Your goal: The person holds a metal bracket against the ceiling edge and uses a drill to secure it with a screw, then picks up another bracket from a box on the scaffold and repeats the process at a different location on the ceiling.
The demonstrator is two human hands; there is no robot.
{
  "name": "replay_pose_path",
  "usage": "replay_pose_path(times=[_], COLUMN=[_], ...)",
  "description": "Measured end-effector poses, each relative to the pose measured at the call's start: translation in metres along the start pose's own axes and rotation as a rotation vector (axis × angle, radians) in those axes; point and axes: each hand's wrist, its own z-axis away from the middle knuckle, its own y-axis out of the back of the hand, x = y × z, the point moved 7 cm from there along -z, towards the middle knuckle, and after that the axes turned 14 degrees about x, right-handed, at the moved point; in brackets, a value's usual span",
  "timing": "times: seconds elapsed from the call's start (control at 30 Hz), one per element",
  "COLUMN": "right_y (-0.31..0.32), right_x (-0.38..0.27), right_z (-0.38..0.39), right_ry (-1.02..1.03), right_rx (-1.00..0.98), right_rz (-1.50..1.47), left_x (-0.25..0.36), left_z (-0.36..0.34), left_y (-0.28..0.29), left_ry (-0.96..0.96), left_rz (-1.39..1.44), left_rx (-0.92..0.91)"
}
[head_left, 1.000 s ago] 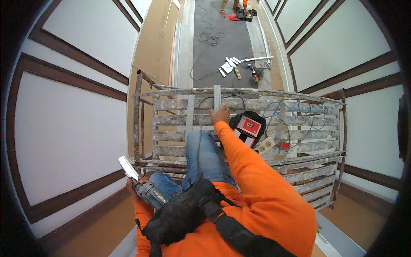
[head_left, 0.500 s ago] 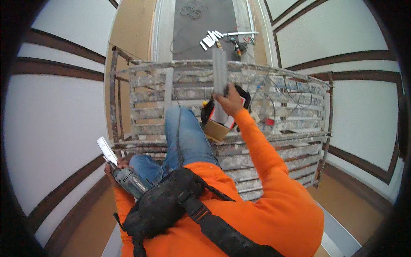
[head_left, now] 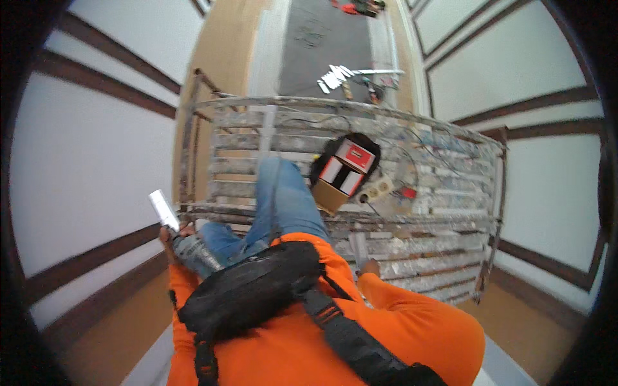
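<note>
Metal strip (head_left: 358,245) sits low beside the person's right side, over the slatted platform (head_left: 235,165), well apart from the open box (head_left: 330,195). Head view, our only one: we see the right hand (head_left: 369,266) grasping the strip near its close end, the far end pointing forward; blur hides the exact finger placement. We see the left hand (head_left: 168,235) out on the far side, wrapped round the front of a grey-green power tool (head_left: 195,253). Bright metal piece (head_left: 162,209) juts ahead of it; fixed to the tool or not, we cannot tell. For good handling, we'd keep the strip flat and steady, gripped away from its ends since thin edges could cut, and held clear of the slats so it doesn't snag. We'd hold the tool firmly by its body, front pointed away from the legs, and check it's at rest before the strip comes near. Dark cord (head_left: 275,199) lies over the jeans (head_left: 295,209), so we'd keep it off the tool's front. Power strip (head_left: 378,188) is just beside the box; we'd swing the metal wide of its sockets.
</note>
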Motion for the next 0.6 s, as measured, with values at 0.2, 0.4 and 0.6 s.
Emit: replay_pose_path(times=[0.2,0.4,0.6], right_y=[0.207,0.313,0.309], right_x=[-0.186,-0.372,-0.390], right_z=[0.028,0.274,0.307], right_ry=[0.719,1.883,1.791], right_rx=[0.092,-0.392,-0.229], right_rz=[-0.779,-0.404,-0.440], left_x=[0.018,0.033,0.023], left_z=[0.003,-0.016,-0.010], left_y=[0.015,0.021,-0.014], left_ry=[-0.132,-0.370,-0.351], left_rz=[-0.218,-0.210,-0.065], left_rx=[0.265,0.446,0.444])
